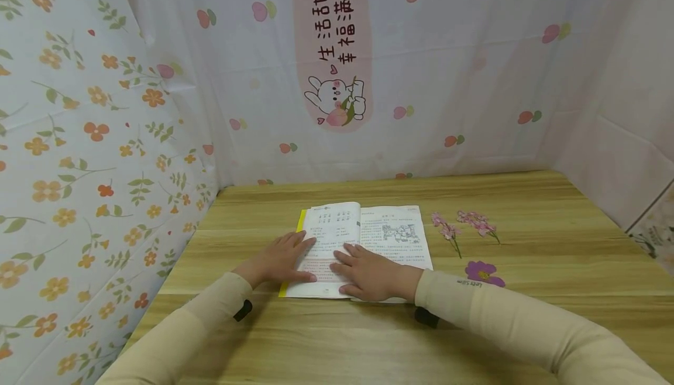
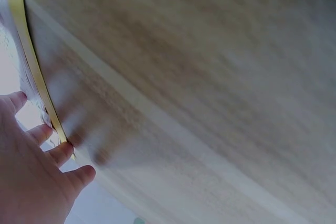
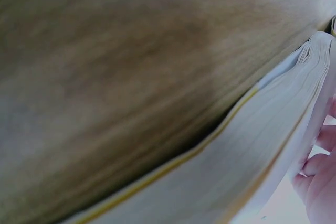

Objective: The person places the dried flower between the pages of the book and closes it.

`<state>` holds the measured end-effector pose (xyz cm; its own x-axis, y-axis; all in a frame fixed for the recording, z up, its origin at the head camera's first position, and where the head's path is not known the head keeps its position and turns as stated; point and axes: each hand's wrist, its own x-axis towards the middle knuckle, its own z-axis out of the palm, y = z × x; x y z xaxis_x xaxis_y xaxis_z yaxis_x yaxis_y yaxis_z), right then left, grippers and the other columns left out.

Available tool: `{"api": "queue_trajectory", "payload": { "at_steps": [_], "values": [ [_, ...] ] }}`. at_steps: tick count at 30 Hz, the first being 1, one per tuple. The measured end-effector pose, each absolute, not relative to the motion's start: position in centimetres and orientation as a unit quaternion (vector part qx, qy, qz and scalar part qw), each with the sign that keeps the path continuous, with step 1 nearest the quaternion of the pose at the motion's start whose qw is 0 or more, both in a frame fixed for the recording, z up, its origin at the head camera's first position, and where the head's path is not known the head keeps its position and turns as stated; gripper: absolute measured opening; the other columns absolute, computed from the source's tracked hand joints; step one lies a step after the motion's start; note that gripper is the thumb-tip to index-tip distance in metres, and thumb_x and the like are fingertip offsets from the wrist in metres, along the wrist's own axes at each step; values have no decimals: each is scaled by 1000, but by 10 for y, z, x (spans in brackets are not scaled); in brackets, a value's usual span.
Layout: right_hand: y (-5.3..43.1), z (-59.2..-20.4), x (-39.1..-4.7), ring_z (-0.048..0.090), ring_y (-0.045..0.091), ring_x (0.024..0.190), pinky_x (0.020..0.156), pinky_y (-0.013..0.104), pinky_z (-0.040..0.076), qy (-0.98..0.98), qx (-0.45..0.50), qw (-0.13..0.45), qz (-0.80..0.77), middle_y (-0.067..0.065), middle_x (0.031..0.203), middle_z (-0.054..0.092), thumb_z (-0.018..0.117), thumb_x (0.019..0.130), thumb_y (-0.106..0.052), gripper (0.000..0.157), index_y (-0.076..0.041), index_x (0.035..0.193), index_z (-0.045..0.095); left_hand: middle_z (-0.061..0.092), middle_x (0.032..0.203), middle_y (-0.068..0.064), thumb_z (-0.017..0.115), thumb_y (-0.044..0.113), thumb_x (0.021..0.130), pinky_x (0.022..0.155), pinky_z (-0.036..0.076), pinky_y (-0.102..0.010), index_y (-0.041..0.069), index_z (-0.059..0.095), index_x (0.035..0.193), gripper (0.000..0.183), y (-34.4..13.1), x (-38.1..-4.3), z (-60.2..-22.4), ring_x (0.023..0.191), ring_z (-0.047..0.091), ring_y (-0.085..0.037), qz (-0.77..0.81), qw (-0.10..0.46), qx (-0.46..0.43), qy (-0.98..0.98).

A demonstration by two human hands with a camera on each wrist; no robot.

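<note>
An open book [image 1: 371, 227] with printed text, a drawing on its right page and a yellow cover edge lies on the wooden table. My left hand [image 1: 281, 259] rests on the left page's outer side, fingers spread. In the left wrist view that hand [image 2: 42, 171] lies along the yellow cover edge [image 2: 37, 72]. My right hand [image 1: 371, 274] lies flat across the lower part near the centre fold, its fingers stretched toward the left page. The right wrist view shows the book's thick page edges [image 3: 236, 145], with the right fingers [image 3: 315, 166] at the far right.
To the right of the book lie two sprigs of pink flowers [image 1: 447, 230] [image 1: 476, 221] and a purple flower [image 1: 484, 272], close to the right forearm. A patterned cloth [image 1: 447, 81] hangs behind the wooden table [image 1: 316, 338], and a floral cloth [image 1: 95, 198] hangs on the left.
</note>
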<state>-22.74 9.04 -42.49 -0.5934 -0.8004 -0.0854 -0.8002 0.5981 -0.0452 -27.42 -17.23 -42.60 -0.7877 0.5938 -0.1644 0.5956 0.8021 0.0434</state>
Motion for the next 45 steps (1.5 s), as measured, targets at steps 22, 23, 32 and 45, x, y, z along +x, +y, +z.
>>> {"api": "queue_trajectory", "payload": {
  "at_steps": [22, 23, 32, 45],
  "values": [
    [122, -400, -232, 22, 33, 143, 113, 47, 21, 896, -441, 7, -50, 17, 155, 29, 46, 102, -45, 62, -8, 150, 38, 23, 156, -19, 49, 75, 84, 111, 25, -51, 16, 26, 155, 95, -173, -278, -427, 140, 26, -39, -18, 92, 319, 943],
    [127, -400, -233, 23, 33, 143, 113, 48, 21, 899, -435, 4, -56, 17, 155, 29, 46, 102, -46, 62, -8, 149, 38, 23, 156, -19, 49, 75, 84, 110, 25, -51, 16, 26, 155, 96, -173, -278, -428, 140, 26, -39, -20, 91, 320, 943],
    [182, -394, -234, 38, 36, 135, 105, 53, 34, 915, -380, -60, -121, 17, 150, 39, 59, 97, -39, 60, -5, 145, 45, 24, 156, -16, 47, 76, 84, 111, 24, -51, 17, 25, 156, 96, -173, -277, -429, 140, 26, -38, -20, 89, 318, 944],
    [275, -393, -242, 56, 46, 112, 89, 59, 45, 940, -223, -75, -246, 26, 138, 49, 64, 96, -26, 57, 0, 143, 43, 23, 157, -16, 47, 77, 83, 111, 24, -49, 16, 24, 156, 97, -172, -276, -430, 140, 25, -36, -22, 90, 315, 945]
  ]
}}
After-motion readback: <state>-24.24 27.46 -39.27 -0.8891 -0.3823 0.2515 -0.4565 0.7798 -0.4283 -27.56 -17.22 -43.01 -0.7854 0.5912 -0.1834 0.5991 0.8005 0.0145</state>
